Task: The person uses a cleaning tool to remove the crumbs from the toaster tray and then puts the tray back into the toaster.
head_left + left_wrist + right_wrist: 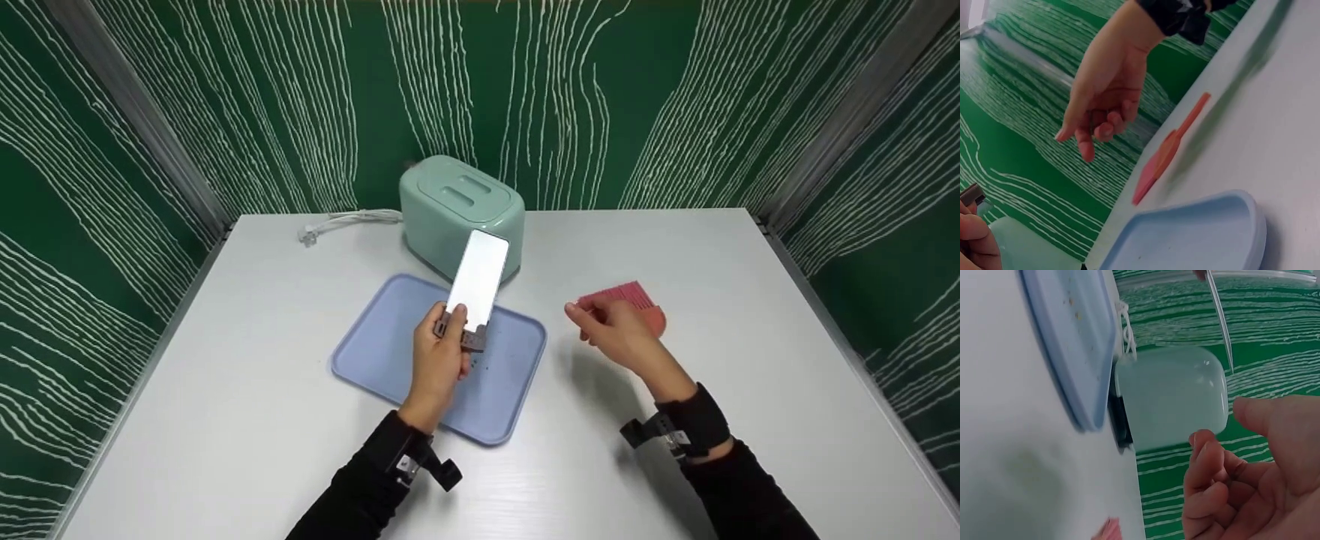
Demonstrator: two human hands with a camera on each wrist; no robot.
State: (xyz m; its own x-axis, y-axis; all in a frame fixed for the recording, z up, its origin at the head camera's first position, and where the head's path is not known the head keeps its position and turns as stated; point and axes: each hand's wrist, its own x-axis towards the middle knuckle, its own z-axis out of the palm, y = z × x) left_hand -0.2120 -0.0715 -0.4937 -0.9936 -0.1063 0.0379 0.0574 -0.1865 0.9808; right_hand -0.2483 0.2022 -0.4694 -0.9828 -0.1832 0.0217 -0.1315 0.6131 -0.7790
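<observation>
My left hand (437,365) grips the brown end of a thin, flat crumb tray (478,274), thumb on top. The tray's bright plate points up and away, above the blue serving tray (379,341) and in front of the mint-green toaster (457,191). Edge-on, the thin plate (1220,320) appears in the right wrist view. Holding nothing, my right hand (619,334) hovers with loosely bent fingers above a small brush (1165,157). The brush has pink bristles and an orange handle, partly hidden by that hand in the head view.
Small dark crumbs (480,366) lie on the blue tray, tan ones in the right wrist view. A white power cord with its plug (308,235) runs left from the toaster. Green walls with white lines enclose the white table (247,360).
</observation>
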